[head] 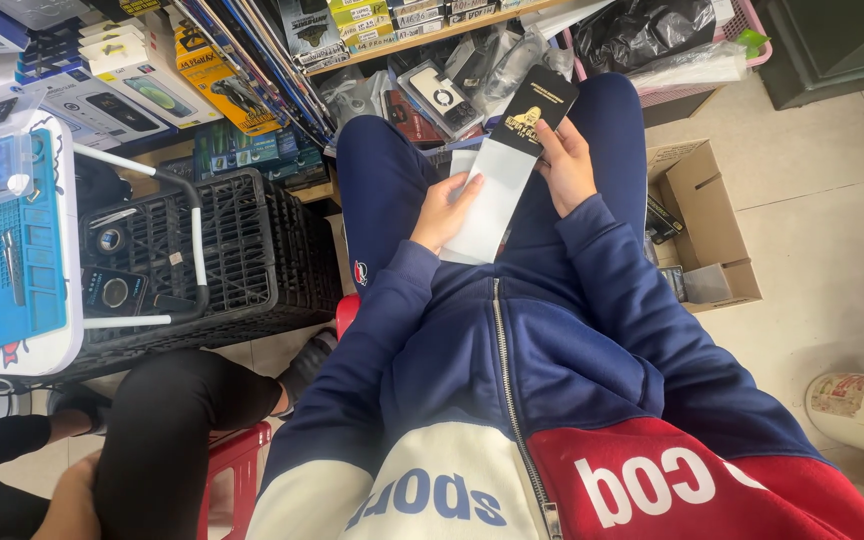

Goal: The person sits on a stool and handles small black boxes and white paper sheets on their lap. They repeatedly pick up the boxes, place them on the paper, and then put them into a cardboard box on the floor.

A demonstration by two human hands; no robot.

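- At the bottom of the frame, nearest the camera, sits the wearer's own zipped sweatshirt (512, 400) in navy, white and red, with both navy sleeves running up toward the lap.
- At the lower left, a second person's black-clad knee (177, 420) juts in beside a red plastic stool (237, 465); those limbs are apart from the hands at work.
- In the middle of the frame, over the navy-trousered thighs, the left hand (444, 212) pinches the lower edge of a long white flat sleeve (492, 200), thumb on its face and fingers curled behind.
- Just above it, the right hand (566, 165) grips the side of a black flat card packet with gold print (537, 108), which pokes out of the white sleeve's upper end.
- My reading: the step in hand is sliding the black packet along the white sleeve; whether in or out, I cannot tell. The next move calls for a steady left pinch while the right hand pulls or pushes straight along the sleeve's length.
- At centre left stands a black plastic crate (242, 250), with a blue work mat (7, 250) at the left edge.
- At the right, an open brown cardboard box (707, 215) rests on the pale tile floor (832, 200).
- Along the top, shelves of boxed accessories (202, 80) and a pink basket (742, 40).
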